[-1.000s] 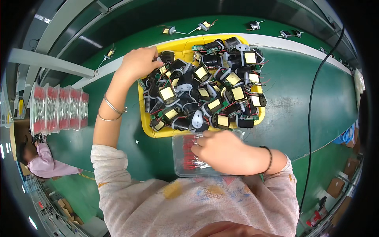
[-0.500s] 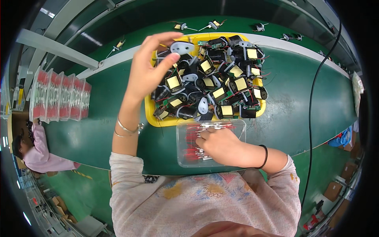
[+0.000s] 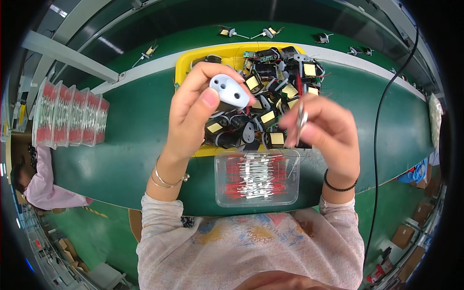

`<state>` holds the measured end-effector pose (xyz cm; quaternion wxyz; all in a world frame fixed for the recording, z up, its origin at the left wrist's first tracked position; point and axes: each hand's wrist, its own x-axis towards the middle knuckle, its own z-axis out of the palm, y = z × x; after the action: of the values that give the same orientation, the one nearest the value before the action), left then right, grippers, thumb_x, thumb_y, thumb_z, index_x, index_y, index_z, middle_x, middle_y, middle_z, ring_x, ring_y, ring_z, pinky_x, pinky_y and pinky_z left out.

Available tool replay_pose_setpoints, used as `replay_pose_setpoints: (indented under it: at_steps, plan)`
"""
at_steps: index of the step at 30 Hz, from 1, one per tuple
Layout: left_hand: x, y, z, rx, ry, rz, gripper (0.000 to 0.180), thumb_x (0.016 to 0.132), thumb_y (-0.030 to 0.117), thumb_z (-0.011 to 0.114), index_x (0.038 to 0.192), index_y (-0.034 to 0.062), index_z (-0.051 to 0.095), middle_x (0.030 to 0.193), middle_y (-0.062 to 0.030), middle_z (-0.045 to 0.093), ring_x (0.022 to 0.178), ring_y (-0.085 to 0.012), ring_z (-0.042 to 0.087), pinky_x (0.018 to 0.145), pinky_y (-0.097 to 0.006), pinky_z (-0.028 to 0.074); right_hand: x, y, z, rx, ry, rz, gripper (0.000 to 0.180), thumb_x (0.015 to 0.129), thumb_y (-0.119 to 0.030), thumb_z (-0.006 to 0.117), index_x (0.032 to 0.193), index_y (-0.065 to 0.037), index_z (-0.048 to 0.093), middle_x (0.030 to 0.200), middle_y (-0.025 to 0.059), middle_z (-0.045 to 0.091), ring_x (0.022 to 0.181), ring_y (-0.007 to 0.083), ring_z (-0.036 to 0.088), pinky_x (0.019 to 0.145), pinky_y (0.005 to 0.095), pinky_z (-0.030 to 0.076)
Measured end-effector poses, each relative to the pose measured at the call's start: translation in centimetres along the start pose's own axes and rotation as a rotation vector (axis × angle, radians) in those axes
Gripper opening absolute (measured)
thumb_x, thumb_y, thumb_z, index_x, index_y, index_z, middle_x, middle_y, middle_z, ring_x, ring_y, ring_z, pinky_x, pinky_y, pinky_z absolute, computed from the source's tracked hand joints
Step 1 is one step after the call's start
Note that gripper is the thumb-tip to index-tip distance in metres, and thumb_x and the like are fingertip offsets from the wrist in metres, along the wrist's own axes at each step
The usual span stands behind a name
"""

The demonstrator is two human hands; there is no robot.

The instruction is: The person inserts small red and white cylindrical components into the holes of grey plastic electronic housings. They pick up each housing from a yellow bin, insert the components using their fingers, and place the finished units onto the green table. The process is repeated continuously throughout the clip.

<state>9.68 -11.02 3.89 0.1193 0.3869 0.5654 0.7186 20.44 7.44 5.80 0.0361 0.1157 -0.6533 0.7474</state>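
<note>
My left hand [image 3: 186,113] grips a small black motor unit with a pale grey oval end plate [image 3: 230,91] that has dark holes. That plate is turned up, above the yellow bin [image 3: 181,67], which is heaped with similar units [image 3: 268,117] carrying yellow pads and thin wires. In my right hand [image 3: 333,126], fingertips pinch a slim rod-like piece with a red end [image 3: 298,86], blurred by motion. Just below both hands stands a clear plastic box [image 3: 220,199] of slender red and white pieces [image 3: 256,174].
Stacked clear boxes [image 3: 72,116] of red and white pieces stand at the left. Several units with white shafts [image 3: 231,32] lie on the green strip behind a pale rail. A black cable [image 3: 377,130] hangs down at the right. A person in pink [image 3: 48,179] sits at far left.
My right hand has risen out of the clear box with a slim red-ended piece. My left hand has come nearer and to the right, with the unit's plate turned up.
</note>
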Motion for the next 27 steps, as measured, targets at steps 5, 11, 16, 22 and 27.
replay_pose_setpoints:
  at_steps: [5, 11, 16, 22, 27]
  plan:
    - [-0.4, 1.4, 0.5, -0.015, -0.072, -0.148, 0.066, 0.077, 0.059, 0.049, 0.092, -0.0044, 0.051, 0.083, -0.0128, 0.055, 0.076, -0.0186, 0.058, 0.072, -0.029, 0.046, 0.8, 1.1, -0.2, 0.114, 0.186, -0.010, 0.021, 0.083, -0.001, 0.053, 0.103, 0.005, 0.053, 0.088, 0.0070, 0.060, 0.070, 0.0092, 0.054, 0.067, 0.0229, 0.045]
    - [-0.8, 1.1, 0.2, 0.561, -0.137, 0.198, 0.037, 0.066, 0.043, 0.067, 0.086, 0.0116, 0.065, 0.109, -0.0069, 0.052, 0.107, -0.0252, 0.038, 0.090, -0.036, 0.031, 1.3, 1.2, -0.3, -0.499, 0.197, -0.214, 0.014, 0.075, 0.004, 0.058, 0.087, -0.001, 0.062, 0.078, 0.0064, 0.058, 0.065, 0.0120, 0.056, 0.059, 0.0226, 0.046]
    - [-0.3, 2.4, 0.0, 0.746, -0.306, 0.230, 0.037, 0.065, 0.045, 0.065, 0.079, 0.0113, 0.065, 0.113, -0.0081, 0.050, 0.113, -0.0320, 0.034, 0.095, -0.043, 0.026, 1.0, 0.6, -0.4, -0.967, 0.263, -0.415, 0.018, 0.062, 0.004, 0.062, 0.077, -0.004, 0.066, 0.071, 0.0046, 0.055, 0.059, 0.0151, 0.055, 0.052, 0.0224, 0.045]
    - [-0.5, 0.4, -0.4, 0.245, -0.522, -0.019, 0.045, 0.069, 0.048, 0.064, 0.081, 0.0044, 0.064, 0.105, -0.0129, 0.056, 0.111, -0.0321, 0.043, 0.094, -0.042, 0.029, 1.2, 0.6, 0.3, -1.013, 0.205, -0.659, 0.021, 0.056, 0.004, 0.064, 0.075, -0.004, 0.068, 0.068, 0.0047, 0.053, 0.060, 0.0158, 0.053, 0.051, 0.0246, 0.043]
    - [0.0, 0.6, -1.0, 0.322, -0.389, -0.144, 0.042, 0.075, 0.041, 0.059, 0.085, 0.0005, 0.062, 0.102, -0.0122, 0.057, 0.106, -0.0274, 0.045, 0.094, -0.038, 0.030, 1.2, 0.8, -0.4, -1.075, 0.325, -0.403, 0.019, 0.062, 0.005, 0.065, 0.080, -0.002, 0.066, 0.070, 0.0059, 0.057, 0.059, 0.0158, 0.054, 0.052, 0.0234, 0.043]
